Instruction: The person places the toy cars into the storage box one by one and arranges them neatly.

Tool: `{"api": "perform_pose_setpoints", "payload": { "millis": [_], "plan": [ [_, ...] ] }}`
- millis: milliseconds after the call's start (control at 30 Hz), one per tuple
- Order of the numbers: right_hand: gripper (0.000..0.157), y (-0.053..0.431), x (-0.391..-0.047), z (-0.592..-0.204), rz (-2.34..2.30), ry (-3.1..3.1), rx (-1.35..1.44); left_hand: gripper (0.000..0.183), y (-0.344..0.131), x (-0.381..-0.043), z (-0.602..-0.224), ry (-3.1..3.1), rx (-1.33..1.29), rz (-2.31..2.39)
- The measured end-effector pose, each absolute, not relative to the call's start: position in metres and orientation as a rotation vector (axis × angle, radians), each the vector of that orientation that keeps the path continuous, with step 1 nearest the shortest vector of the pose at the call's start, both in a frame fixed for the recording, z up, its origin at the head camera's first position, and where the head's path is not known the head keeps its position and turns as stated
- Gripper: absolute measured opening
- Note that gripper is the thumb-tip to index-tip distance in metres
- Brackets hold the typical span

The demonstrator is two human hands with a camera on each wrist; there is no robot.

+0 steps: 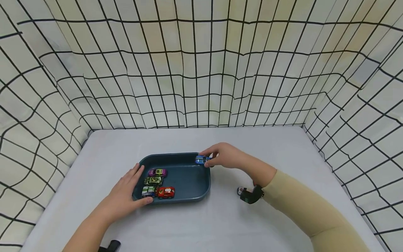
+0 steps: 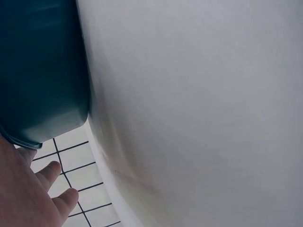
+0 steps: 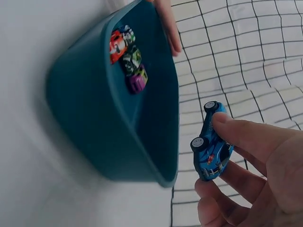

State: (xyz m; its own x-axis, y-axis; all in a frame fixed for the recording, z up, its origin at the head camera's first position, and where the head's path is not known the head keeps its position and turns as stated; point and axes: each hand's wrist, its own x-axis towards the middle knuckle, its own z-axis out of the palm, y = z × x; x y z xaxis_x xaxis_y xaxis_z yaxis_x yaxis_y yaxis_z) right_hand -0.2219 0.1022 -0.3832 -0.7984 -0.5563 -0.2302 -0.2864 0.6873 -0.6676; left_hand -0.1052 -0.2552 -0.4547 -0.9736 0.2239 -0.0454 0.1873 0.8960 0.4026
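Observation:
A dark teal tray with raised walls stands on the white table. Inside it, toward the left, lie a purple toy car, a green camouflage toy car, a green and white toy car and a red toy car. My right hand pinches a blue toy car between thumb and fingers at the tray's far right corner, above the rim. My left hand rests on the tray's left end with fingers spread and fairly straight along the rim.
Another small toy car sits on the table right of the tray, partly hidden by the black wrist camera. White walls with a black grid enclose the table at the back and sides.

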Motion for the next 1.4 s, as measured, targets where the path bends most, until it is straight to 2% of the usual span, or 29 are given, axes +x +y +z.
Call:
{"api": "perform_pose_setpoints", "payload": {
  "millis": [267,667,1400],
  "plan": [
    [0.038,0.058,-0.224,-0.381,-0.827,2.437,-0.794,0.116,-0.254,-0.105,-0.456,2.972,0.319,0.619],
    [0.036,0.004,-0.222,-0.405,-0.458,2.457,-0.964,0.116,-0.253,-0.105,-0.455,2.977,0.318,0.594],
    [0.034,-0.035,-0.211,-0.433,-0.217,2.478,-0.921,0.117,-0.254,-0.106,-0.454,2.976,0.327,0.597]
  ]
}}
